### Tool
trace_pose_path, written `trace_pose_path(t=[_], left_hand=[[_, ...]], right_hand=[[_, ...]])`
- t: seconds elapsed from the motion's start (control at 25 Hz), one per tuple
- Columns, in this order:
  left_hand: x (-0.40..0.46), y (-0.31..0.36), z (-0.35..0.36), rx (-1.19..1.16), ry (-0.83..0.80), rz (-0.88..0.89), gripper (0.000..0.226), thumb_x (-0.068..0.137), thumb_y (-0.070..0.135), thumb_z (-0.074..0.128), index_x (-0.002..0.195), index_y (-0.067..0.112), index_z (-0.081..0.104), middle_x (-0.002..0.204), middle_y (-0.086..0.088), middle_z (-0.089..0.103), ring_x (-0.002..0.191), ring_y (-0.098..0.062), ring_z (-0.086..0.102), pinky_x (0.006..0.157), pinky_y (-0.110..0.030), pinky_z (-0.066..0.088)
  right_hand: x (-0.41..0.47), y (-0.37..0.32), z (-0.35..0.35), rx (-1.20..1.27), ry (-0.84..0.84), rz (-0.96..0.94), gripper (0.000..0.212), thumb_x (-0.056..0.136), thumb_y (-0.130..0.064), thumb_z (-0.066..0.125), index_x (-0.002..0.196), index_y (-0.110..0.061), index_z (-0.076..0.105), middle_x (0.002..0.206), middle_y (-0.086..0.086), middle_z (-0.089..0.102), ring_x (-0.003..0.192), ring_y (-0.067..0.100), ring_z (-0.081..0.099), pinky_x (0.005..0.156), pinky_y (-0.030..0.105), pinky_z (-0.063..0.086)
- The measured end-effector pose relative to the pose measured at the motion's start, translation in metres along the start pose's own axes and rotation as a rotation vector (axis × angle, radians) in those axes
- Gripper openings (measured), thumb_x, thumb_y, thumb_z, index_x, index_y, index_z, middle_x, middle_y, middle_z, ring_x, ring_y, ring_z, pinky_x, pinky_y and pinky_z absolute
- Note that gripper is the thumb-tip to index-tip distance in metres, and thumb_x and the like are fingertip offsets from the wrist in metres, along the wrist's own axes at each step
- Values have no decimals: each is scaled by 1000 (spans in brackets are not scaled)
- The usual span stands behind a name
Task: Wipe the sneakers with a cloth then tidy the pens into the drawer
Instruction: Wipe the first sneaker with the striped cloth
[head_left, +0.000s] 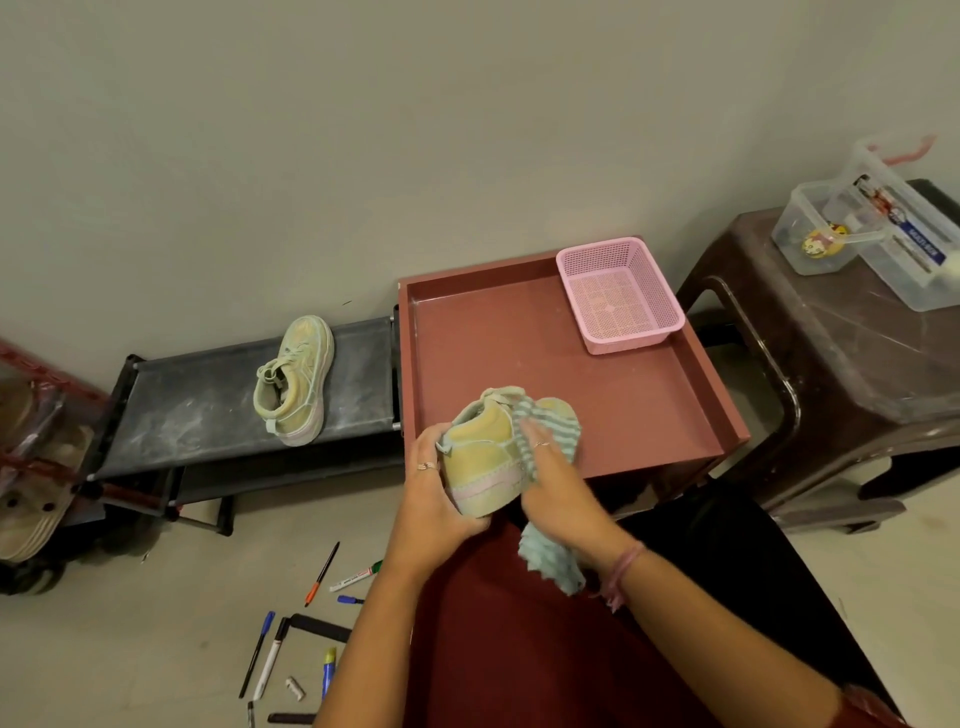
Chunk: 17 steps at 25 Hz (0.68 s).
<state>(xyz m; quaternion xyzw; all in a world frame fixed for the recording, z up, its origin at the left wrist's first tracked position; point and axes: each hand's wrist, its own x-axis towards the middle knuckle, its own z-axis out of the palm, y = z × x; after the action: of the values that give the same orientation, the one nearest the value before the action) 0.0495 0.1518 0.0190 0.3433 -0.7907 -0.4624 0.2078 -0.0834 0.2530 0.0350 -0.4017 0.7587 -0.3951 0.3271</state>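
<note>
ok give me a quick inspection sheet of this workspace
surface: red drawer pulled open, pink basket in its far right corner
job's things: held sneaker above drawer; second sneaker on black rack; pens scattered on floor
clutter: clear boxes on brown stool
fingers: left hand grips sneaker heel; right hand presses striped cloth on it
cables: nothing seen
surroundings: plain wall, sandals at left

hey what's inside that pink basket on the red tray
Nothing shows inside the pink basket; its mesh floor looks bare. It stands in the far right corner of the red tray. The tray surface beneath it is covered.
</note>
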Motion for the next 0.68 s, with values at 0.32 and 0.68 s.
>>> trace_pose_path(t=[0.32,0.68], left_hand=[[3,7,7,22,7,29,93,51,16,86,129,33,40,128,15,41,120,-14,49,94,-44,52],[14,9,10,32,98,-46,93,49,30,90,127,27,40,123,11,43,116,-9,50,97,-29,48]], right_hand=[[45,74,-35,-321,-25,-24,94,71,21,37,152,-19,13,159,-4,9,147,16,5,120,33,15],[-27,13,23,-160,-46,-285,98,73,21,32,144,-27,-17,154,-11,-25,140,5,-28,114,18,-8]])
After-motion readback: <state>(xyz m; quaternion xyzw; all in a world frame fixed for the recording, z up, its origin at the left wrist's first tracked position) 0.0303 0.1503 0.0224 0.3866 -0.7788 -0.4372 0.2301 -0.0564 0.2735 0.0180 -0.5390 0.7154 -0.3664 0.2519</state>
